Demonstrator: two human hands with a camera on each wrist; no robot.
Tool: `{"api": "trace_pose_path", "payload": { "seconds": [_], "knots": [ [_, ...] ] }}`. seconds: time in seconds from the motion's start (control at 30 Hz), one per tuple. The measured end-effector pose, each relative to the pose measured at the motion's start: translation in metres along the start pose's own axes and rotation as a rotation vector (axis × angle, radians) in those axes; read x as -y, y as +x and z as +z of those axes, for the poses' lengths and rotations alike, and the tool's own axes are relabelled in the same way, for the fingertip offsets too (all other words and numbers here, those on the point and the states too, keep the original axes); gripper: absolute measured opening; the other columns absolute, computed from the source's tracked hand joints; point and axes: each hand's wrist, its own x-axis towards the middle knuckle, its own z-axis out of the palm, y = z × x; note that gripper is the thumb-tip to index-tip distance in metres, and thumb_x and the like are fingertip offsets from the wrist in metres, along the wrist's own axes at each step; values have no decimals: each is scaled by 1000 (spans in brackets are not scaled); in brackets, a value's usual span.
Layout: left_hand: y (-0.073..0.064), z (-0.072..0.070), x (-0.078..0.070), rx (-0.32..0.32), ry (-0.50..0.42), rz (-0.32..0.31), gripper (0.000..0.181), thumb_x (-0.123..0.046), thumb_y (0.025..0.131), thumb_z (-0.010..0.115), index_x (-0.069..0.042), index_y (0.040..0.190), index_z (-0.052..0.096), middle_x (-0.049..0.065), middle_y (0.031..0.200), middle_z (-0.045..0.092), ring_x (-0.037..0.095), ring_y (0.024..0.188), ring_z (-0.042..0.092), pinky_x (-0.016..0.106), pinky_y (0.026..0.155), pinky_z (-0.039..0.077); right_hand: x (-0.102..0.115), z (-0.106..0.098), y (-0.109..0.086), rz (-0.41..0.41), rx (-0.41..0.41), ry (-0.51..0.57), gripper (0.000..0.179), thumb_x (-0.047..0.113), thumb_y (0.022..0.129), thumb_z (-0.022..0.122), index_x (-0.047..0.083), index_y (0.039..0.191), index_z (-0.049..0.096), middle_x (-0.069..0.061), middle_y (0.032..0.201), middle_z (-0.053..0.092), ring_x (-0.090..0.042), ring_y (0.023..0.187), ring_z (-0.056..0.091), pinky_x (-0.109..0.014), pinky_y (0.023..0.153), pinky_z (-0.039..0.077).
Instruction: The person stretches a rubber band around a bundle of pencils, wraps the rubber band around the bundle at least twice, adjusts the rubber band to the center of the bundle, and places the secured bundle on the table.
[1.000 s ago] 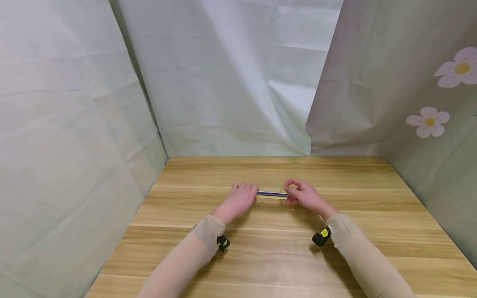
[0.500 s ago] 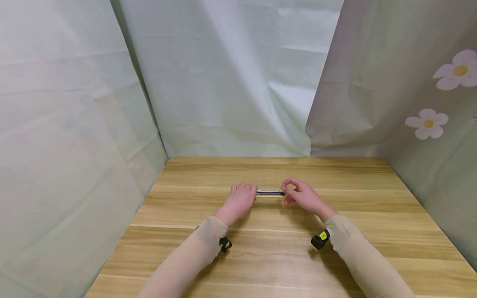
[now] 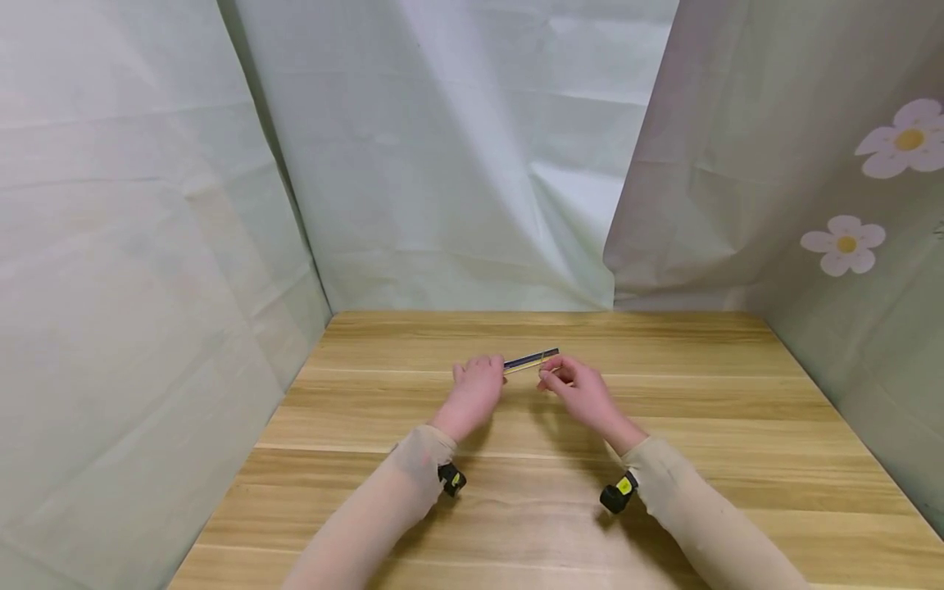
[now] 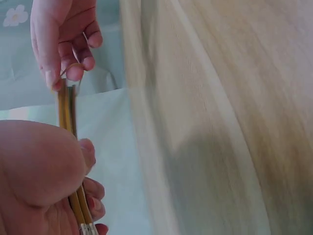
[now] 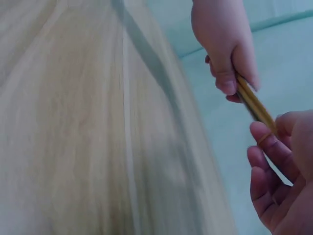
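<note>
A small bundle of pencils (image 3: 525,361), dark blue and yellow, is held above the table in my left hand (image 3: 475,395). In the left wrist view, the yellow pencils (image 4: 64,107) run through the curled fingers, with silver ferrules at the lower end. My right hand (image 3: 585,399) is at the bundle's other end and pinches a thin rubber band (image 4: 71,66) between thumb and index finger. The band stretches by the pencil ends; whether it goes fully round them is too small to tell. In the right wrist view, the other right fingers are loosely bent beside the pencils (image 5: 254,104).
The wooden table (image 3: 531,508) spreads beneath both hands. Pale cloth (image 3: 472,164) hangs along its back and sides, with printed flowers on the right. A small black camera (image 3: 618,493) sits at the right wrist, another camera (image 3: 451,480) at the left.
The bundle has tilted, its right end swinging up and away. My right hand has moved left and slightly nearer, so the band now sits further along the pencils. The left hand keeps its grip.
</note>
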Motion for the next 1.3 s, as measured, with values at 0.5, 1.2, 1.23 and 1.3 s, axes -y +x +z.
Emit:
{"api": "trace_pose_path", "payload": {
  "seconds": [0.5, 1.2, 1.23, 1.3],
  "knots": [
    [7, -11, -4, 121, -202, 41, 12, -20, 110, 61, -12, 104, 54, 1, 88, 59, 25, 85, 57, 42, 79, 39, -5, 2, 4, -112, 224, -41, 19, 15, 112, 56, 8, 108, 73, 1, 103, 74, -23, 108, 67, -47, 98, 51],
    [10, -2, 5, 30, -233, -217, 10, -20, 110, 60, -10, 108, 59, 8, 102, 67, 33, 96, 63, 47, 81, 38, 14, 22, -11, -54, 56, 508, 61, 11, 114, 51, 8, 170, 25, -20, 105, 74, -19, 81, 73, -32, 77, 57],
    [11, -3, 5, -7, -246, -216, 11, -20, 110, 60, -10, 107, 58, 7, 99, 66, 33, 94, 62, 46, 79, 38, 17, 24, -11, 5, 47, 581, 62, 16, 116, 49, 9, 171, 21, -16, 108, 73, -16, 83, 73, -27, 77, 55],
    [13, -5, 3, -90, -270, -207, 13, -22, 110, 60, -10, 105, 57, 6, 96, 63, 32, 91, 60, 45, 77, 36, 23, 27, -9, 119, 34, 754, 63, 28, 117, 45, 7, 171, 19, -8, 111, 72, -10, 85, 72, -22, 74, 51]
  ]
}}
